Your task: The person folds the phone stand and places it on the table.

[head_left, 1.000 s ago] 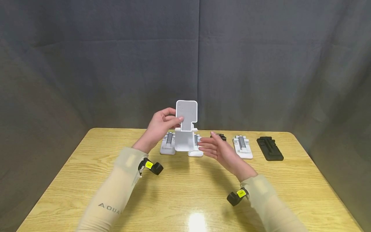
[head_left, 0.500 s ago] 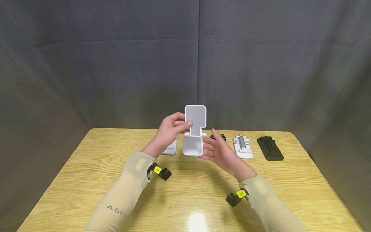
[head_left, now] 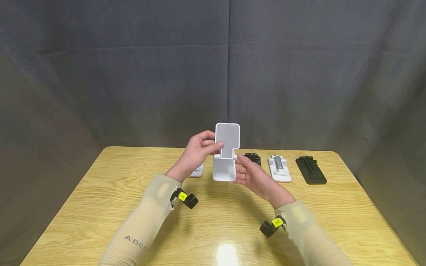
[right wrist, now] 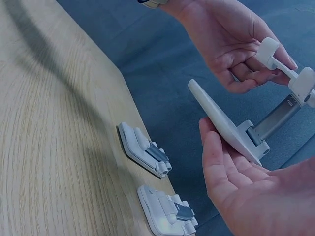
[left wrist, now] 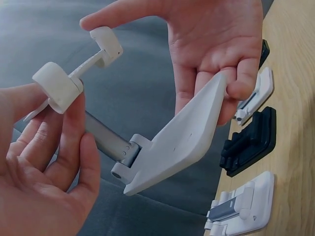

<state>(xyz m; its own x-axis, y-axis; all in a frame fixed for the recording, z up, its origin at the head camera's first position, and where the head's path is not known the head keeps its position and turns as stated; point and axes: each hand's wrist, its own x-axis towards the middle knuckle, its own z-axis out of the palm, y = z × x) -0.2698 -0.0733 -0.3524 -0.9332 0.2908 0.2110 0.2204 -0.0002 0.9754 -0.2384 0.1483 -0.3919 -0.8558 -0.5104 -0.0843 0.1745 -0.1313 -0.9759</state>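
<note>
A white phone stand [head_left: 229, 135] with grey inner faces is held unfolded above the table. My left hand [head_left: 196, 151] pinches the upper plate at its left edge, thumb on the front face. The fingers of my right hand [head_left: 257, 179] lie against the back of the lower plate, and its thumb is at the right end of the hinge. In the left wrist view the grey arm [left wrist: 110, 140] joins the wide white plate [left wrist: 179, 137] to the part with two white hooks. The right wrist view has the right fingers [right wrist: 221, 167] under that plate [right wrist: 221, 120].
Folded stands lie in a row along the far side of the wooden table [head_left: 213, 214]: a partly hidden white one [head_left: 197, 171], a black one [head_left: 253, 158], a white one [head_left: 279, 169] and a black one [head_left: 311, 170]. A dark grey curtain [head_left: 159, 81] hangs behind.
My left hand has moved the stand right and slightly down to the right hand. The right fingers have met the lower plate, and the right thumb has come down to the hinge.
</note>
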